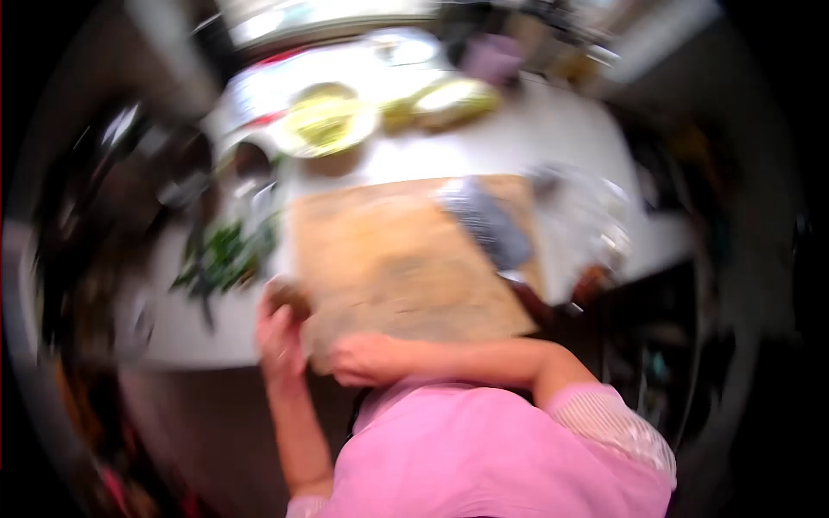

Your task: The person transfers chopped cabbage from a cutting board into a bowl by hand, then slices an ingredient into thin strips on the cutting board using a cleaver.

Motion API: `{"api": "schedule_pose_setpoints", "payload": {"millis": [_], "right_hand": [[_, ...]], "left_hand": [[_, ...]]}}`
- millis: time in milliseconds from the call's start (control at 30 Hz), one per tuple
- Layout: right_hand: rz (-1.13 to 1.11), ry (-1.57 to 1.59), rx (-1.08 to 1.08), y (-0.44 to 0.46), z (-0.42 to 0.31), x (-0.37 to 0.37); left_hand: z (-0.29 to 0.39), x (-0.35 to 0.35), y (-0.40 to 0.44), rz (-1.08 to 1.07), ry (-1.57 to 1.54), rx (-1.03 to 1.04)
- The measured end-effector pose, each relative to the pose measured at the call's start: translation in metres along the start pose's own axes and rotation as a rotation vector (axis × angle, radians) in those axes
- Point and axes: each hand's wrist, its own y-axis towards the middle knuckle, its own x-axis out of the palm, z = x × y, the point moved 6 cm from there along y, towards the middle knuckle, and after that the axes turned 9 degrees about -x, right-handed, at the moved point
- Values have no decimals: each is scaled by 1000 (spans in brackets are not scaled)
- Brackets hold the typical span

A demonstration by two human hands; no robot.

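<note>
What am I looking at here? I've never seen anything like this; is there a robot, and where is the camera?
There's no robot: these are a person's own bare hands. The single picture comes from a camera worn on that person's head, looking forward and down, so the pink clothing below is theirs. The picture is quite blurred.

On the white table lie a wooden board with a broad-bladed knife on it, green leaves to the left, and a bowl of something yellow-green further back.

The left hand holds a brown, roundish thing, too blurred to name. The right hand is curled by the board's near edge; I can't tell whether it holds anything.
</note>
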Motion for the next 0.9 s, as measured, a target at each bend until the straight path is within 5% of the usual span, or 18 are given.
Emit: {"api": "schedule_pose_setpoints", "payload": {"millis": [67,233,433,600,667,767,833,900], "right_hand": [[688,-237,126,-52,32,-77],[791,-394,397,-148,32,-97],[860,-422,1013,-276,19,-76],[834,-600,918,-280,-2,-89],[974,-518,749,-297,-27,-111],[1368,-904,943,-410,-50,-163],[1236,-758,1366,-500,-28,-179],[767,-740,1492,-560,15,-179]], "left_hand": [[-2,8,7,100,428,152],[-24,46,6,122,1337,541],[-86,102,1,-308,1511,698],[-102,117,-3,-304,1645,822],[-106,110,-4,-240,1691,781],[-102,112,-4,-201,1670,695],[-101,114,-4,-182,1668,656],[-101,115,-1,-167,1666,612]]}}
